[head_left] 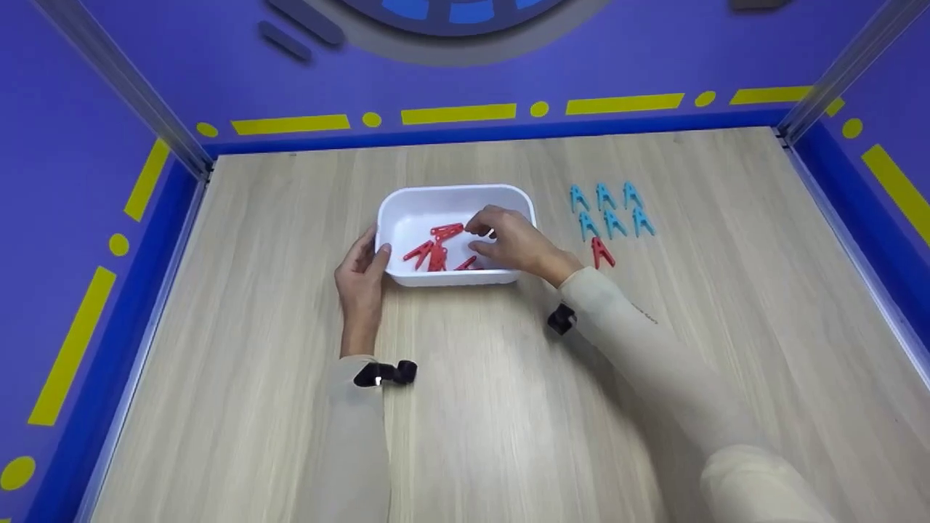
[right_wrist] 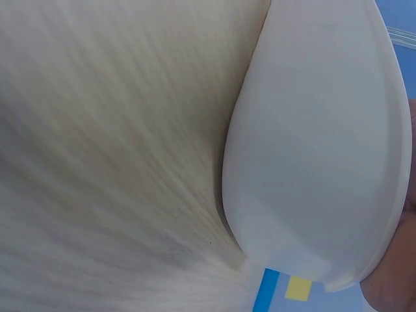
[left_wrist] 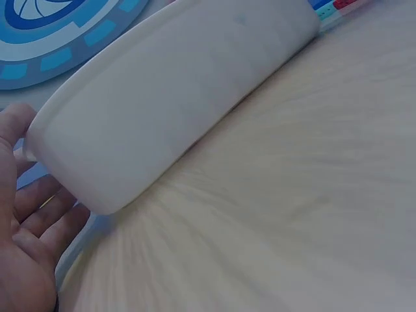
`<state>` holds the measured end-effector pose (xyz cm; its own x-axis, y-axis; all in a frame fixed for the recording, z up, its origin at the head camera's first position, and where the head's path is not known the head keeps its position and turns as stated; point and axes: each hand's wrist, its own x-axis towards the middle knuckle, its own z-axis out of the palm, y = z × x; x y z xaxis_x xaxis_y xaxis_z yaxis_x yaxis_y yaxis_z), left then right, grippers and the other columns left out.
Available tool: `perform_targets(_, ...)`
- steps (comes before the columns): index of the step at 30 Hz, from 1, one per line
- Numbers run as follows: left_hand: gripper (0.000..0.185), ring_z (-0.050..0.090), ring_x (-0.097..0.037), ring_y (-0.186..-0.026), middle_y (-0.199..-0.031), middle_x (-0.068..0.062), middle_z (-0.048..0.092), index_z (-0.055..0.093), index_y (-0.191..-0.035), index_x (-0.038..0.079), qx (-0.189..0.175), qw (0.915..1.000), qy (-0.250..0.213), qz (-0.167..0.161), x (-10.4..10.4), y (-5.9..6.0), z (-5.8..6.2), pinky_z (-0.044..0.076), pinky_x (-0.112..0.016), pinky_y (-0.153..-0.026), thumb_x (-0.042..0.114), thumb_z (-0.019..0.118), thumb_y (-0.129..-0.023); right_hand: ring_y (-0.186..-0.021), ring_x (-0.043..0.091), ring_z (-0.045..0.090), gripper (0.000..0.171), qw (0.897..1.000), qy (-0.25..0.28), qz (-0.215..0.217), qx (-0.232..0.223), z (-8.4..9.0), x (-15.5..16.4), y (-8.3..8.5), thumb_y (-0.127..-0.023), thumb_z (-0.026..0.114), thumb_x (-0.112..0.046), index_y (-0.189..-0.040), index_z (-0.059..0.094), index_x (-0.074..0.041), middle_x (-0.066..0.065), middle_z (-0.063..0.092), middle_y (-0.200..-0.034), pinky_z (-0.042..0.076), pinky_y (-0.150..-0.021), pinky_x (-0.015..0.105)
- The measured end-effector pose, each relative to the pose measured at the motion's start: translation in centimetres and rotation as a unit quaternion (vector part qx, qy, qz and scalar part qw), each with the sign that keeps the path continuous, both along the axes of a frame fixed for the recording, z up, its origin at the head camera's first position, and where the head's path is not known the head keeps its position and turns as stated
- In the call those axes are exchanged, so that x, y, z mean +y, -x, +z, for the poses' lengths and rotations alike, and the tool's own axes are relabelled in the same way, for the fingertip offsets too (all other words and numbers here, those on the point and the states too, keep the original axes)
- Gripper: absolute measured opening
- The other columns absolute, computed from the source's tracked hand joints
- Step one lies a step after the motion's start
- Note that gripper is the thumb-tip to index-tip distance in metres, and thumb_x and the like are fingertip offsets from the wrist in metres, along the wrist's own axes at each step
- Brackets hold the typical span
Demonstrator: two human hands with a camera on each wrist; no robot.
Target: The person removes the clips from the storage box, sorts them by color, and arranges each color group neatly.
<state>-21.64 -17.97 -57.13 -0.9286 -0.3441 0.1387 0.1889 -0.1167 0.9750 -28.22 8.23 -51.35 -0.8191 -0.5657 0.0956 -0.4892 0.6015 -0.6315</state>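
Red clips (head_left: 438,250) lie in the white tray (head_left: 414,203), which sits in the middle of the wooden counter (head_left: 465,407). Your right hand (head_left: 512,243) is reaching into the tray, and its fingers (head_left: 479,224) are pinched on one red clip near the middle. Your left hand (head_left: 361,280) rests against the tray's left side with the fingers loose and the thumb on the rim, so the tray stays put.

It looks like you are picking red clips out one at a time. One red clip (head_left: 601,253) already lies on the counter to the right, just below six blue clips (head_left: 610,211) set in two neat rows. The next move would call for a firm pinch and a clean lift over the tray's wall, then a spot beside that lone red clip.

About four or five red clips are in the tray; some hide under your hand. Both wrist views show only the tray's outside wall.
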Motion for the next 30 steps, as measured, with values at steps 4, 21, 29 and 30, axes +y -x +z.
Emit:
perform_targets(4, 0.052, 0.046, -0.025, -0.149, -0.157, -0.014, 0.053, 0.056, -0.151, -0.001, -0.007, 0.9997, 0.003, -0.023, 0.1, -0.3, 1.8, 0.039, -0.026, -0.119, 0.000, 0.069, -0.101, -0.107, 0.025, 0.068, 0.029, 1.000, -0.004, 0.003, -0.001, 0.0, -0.1, 0.0, -0.099, 0.077, -0.011, -0.125, 0.074, 0.002, 0.015, 0.072, -0.117, 0.059, -0.097, 0.038)
perform_targets(21, 0.054, 0.041, -0.025, -0.152, -0.161, -0.013, 0.049, 0.053, -0.153, 0.000, -0.020, 0.9986, 0.008, -0.048, 0.1, 0.2, 2.3, 0.036, -0.026, -0.122, -0.002, 0.069, -0.101, -0.109, 0.027, 0.068, 0.031, 0.999, -0.024, 0.027, -0.001, 0.4, -0.2, 0.4, -0.098, 0.078, -0.010, -0.125, 0.073, 0.002, 0.015, 0.072, -0.119, 0.058, -0.100, 0.038)
perform_targets(29, 0.054, 0.040, -0.024, -0.153, -0.161, -0.013, 0.049, 0.053, -0.153, 0.000, -0.017, 0.9985, 0.020, -0.048, 0.2, 0.2, 2.3, 0.035, -0.026, -0.122, -0.002, 0.068, -0.102, -0.119, 0.028, 0.066, 0.037, 0.995, -0.012, 0.101, -0.022, 1.2, -1.3, 0.1, -0.097, 0.078, -0.005, -0.133, 0.073, -0.004, 0.013, 0.069, -0.128, 0.056, -0.107, 0.041)
perform_targets(30, 0.054, 0.040, -0.024, -0.153, -0.161, -0.012, 0.048, 0.053, -0.154, 0.000, -0.017, 0.9984, 0.023, -0.049, 0.2, 0.2, 2.3, 0.035, -0.026, -0.122, -0.001, 0.068, -0.102, -0.120, 0.028, 0.065, 0.037, 0.994, -0.013, 0.107, -0.021, 1.2, -1.6, 0.1, -0.097, 0.078, -0.004, -0.133, 0.073, -0.005, 0.012, 0.069, -0.128, 0.055, -0.108, 0.042)
